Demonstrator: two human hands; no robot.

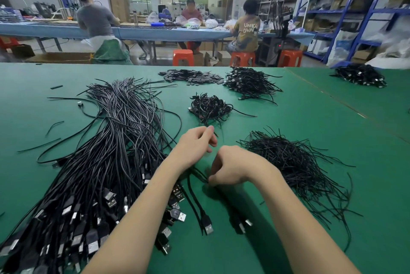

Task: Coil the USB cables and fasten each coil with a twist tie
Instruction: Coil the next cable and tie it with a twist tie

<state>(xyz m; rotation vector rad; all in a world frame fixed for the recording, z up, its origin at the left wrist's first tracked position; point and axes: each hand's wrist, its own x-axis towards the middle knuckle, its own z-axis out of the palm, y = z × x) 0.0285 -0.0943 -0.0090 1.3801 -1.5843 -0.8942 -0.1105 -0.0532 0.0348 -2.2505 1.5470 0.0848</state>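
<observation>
Hands meet over the green tabletop [288,122], near the middle of it. Both bare arms reach forward from the bottom of the view. The left hand [196,143] is a bit farther away and higher up. Its fingers are curled, and the thumb and first finger pinch something thin and dark. It is too small to tell what it is. The right hand [230,168] sits closer and lower, with its back turned up and its wrist bent. Its fingers curl down and pinch a black USB cable [196,198] right at the tabletop. That cable runs back toward the person and ends in a plug [208,227] lying flat between the two arms.

On the left lies a big bundle of loose USB cables [106,158], long and straight, with their silver plugs piled near the left arm. On the right, just beside the right arm, is a messy heap of thin black twist ties [295,162]. Beyond the hands sits a small pile of coiled cables [209,107]. Farther back is a bigger pile of coiled cables [250,81], next to a flat heap of small dark pieces [190,75]. Far behind, three people sit at a long blue table [155,31] on orange stools [183,57].
</observation>
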